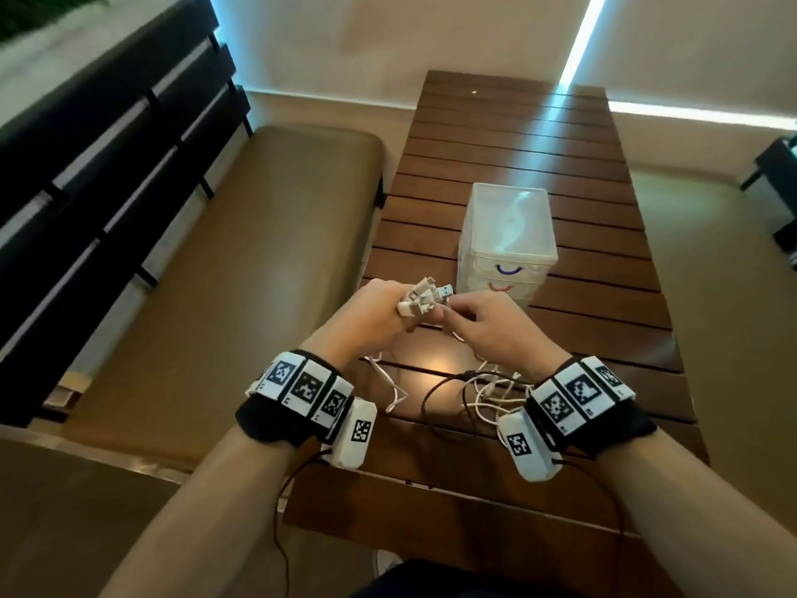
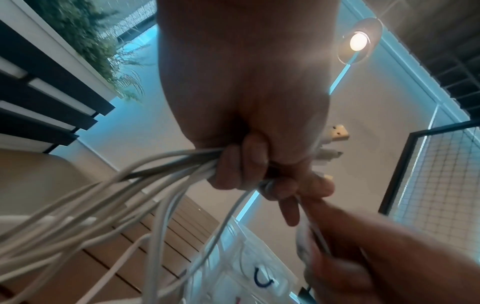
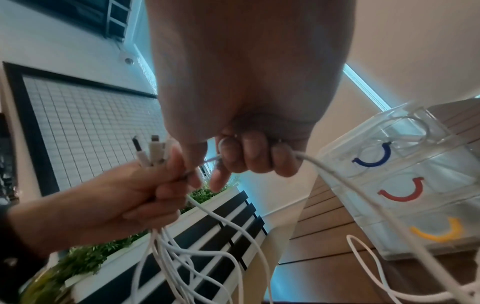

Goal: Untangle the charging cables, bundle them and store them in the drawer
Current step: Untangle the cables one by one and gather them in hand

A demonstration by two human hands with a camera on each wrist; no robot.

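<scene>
My left hand [image 1: 379,312] is closed round a bunch of white charging cables [image 2: 145,181], with their plug ends [image 1: 425,297] sticking up past the fist. The same plugs [image 3: 153,152] show in the right wrist view. My right hand [image 1: 478,321], just beside the left, grips one white cable [image 3: 335,174] in its curled fingers. The rest of the cables [image 1: 483,394], white with one black, hang down and lie tangled on the wooden table [image 1: 604,295]. A clear plastic drawer unit [image 1: 506,235] with blue [image 3: 374,156], red and yellow handles stands right behind my hands, drawers closed.
A padded brown bench [image 1: 224,269] with a black slatted back [image 1: 86,166] runs along the table's left side. Slatted tabletop stretches beyond the drawer unit to the wall. A dark object [image 1: 780,174] stands at the far right.
</scene>
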